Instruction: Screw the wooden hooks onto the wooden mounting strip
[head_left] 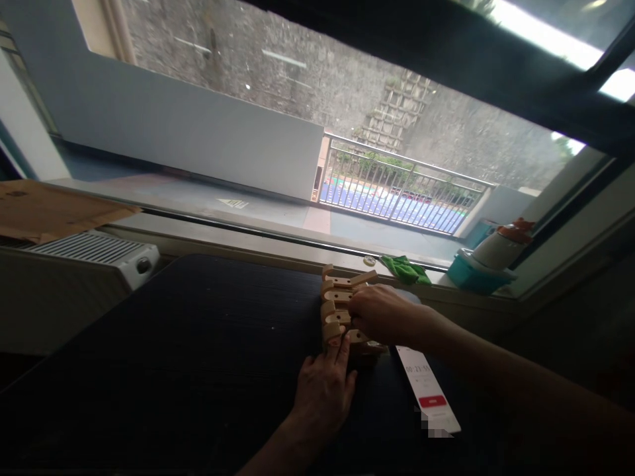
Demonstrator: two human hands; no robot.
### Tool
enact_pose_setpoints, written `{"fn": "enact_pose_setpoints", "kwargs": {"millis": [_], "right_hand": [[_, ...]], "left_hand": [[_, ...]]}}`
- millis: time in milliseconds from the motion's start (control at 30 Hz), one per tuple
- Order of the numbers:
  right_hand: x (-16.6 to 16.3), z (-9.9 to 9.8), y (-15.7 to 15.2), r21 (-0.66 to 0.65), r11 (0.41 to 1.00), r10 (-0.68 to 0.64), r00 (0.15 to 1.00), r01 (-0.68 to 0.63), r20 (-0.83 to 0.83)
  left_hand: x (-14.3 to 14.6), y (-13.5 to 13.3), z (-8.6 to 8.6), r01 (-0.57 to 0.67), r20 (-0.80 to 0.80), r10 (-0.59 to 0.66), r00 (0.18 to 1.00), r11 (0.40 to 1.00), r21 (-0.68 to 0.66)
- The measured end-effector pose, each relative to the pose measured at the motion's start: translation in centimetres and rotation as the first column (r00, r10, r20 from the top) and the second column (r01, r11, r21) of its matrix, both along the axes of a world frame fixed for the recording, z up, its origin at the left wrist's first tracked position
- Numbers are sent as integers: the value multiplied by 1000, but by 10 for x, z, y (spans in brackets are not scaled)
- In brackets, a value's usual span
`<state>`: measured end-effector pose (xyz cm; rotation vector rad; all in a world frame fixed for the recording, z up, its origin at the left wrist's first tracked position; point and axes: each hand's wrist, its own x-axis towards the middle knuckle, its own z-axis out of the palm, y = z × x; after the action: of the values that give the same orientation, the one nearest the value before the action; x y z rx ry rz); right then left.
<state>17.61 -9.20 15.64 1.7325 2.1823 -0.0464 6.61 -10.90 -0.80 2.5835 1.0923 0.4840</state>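
On the dark tabletop lies a row of several pale wooden hook-like pieces (338, 297), side by side, with curved ends and small dark holes. My left hand (326, 387) is at the near end of the row, fingers stretched out, the fingertips touching the nearest piece. Over the right side of the row, my right hand (384, 316) is closed, its fingers pinched down near the holes. Whatever it holds is mostly hidden; a small light bit shows just above the knuckles. A phone (429, 390) with a timer on its lit screen lies below my right forearm.
The dark table (198, 344) stands against a window sill. On the sill are a green cloth (405, 270), a small round roll (370, 260) and a teal container (479, 274) with a white-and-orange bottle (503, 244). Left of the table is a white radiator (119, 261) with brown cardboard (54, 208) on top.
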Motion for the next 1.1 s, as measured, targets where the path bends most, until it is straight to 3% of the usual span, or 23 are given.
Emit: {"fn": "enact_pose_setpoints", "kwargs": {"millis": [200,433,600,733,933,1100], "right_hand": [[-1,-6,-5,32,992,-127,991,125,38],[-7,13,-6,-8,999,49,996,-48,78],[-9,6,-1,-21,998,62,996,-61,70],[0,-3,-2,6,1000,-6,1000,6,11],[12,-10,-7,52,975,-216,976,216,8],[4,-1,-9,22,994,-103,995,103,6]], "left_hand": [[-1,0,0,5,9,-5,1000,1000,-9],[0,0,6,-8,-41,7,999,1000,-17],[-1,-1,6,2,-63,-3,998,1000,-15],[0,0,3,13,-52,-13,999,1000,1],[2,0,3,-10,-39,10,999,1000,8],[1,-1,0,-23,-18,23,1000,1000,19]]}}
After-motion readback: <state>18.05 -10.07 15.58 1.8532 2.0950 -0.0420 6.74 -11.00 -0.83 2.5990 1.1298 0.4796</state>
